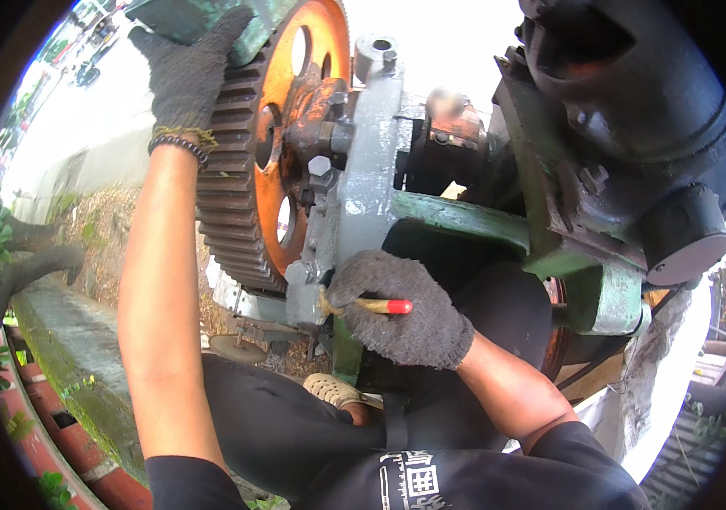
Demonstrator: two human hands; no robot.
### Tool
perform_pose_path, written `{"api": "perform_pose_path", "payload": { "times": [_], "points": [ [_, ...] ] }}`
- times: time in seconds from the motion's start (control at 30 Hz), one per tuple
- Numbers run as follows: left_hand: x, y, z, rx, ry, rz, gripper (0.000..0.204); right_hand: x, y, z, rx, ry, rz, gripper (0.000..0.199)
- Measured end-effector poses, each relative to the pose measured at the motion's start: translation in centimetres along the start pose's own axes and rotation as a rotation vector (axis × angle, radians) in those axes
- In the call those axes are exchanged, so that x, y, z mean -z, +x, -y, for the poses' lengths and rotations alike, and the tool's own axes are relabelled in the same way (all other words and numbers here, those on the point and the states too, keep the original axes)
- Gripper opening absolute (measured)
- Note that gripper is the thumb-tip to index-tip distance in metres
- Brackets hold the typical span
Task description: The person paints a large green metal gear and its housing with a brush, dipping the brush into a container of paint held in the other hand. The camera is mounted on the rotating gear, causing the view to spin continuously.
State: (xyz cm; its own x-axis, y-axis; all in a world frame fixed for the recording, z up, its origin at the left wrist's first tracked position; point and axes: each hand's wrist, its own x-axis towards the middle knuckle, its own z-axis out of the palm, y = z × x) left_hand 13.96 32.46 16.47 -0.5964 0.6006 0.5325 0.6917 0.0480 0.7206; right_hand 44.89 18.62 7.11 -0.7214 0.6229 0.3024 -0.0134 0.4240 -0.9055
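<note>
My right hand (401, 310), in a dark grey knit glove, is closed around a paintbrush (385, 306) with a wooden handle and a red tip. The brush's other end points left, at the lower bolted end of a grey bearing bracket (366, 187) with a wet-looking shine. My left hand (189, 76), gloved as well, reaches up with fingers spread over a green metal piece (248, 38), apparently leaning on it. Beside and below that hand is a large gear (231, 183) with dark teeth and an orange web. Hex bolts (320, 170) stand out along the bracket's left side.
A black motor-like housing (635, 93) looms at the upper right on a green frame (465, 219). Behind the bracket sits a dark and orange shaft coupling (456, 136). My legs straddle the machine's near end. A mossy concrete ledge (74, 357) runs along the left.
</note>
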Motion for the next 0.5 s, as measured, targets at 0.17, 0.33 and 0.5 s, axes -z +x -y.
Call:
{"api": "perform_pose_path", "payload": {
  "times": [0.17, 0.33, 0.5],
  "points": [
    [-0.6, 1.0, 2.3, -0.092, 0.008, -0.054, 0.151, -0.1, 0.1, -0.3, 0.112, -0.025, 0.064, 0.036],
    [-1.9, 1.2, 2.8, -0.106, 0.071, -0.118, 0.137, -0.5, -0.3, -0.3, 0.13, -0.106, 0.083, 0.032],
    [-2.6, 0.4, 2.5, -0.084, -0.12, -0.08, 0.112, -0.7, -0.4, -0.8, 0.206, -0.15, 0.074, 0.032]
  ]
}}
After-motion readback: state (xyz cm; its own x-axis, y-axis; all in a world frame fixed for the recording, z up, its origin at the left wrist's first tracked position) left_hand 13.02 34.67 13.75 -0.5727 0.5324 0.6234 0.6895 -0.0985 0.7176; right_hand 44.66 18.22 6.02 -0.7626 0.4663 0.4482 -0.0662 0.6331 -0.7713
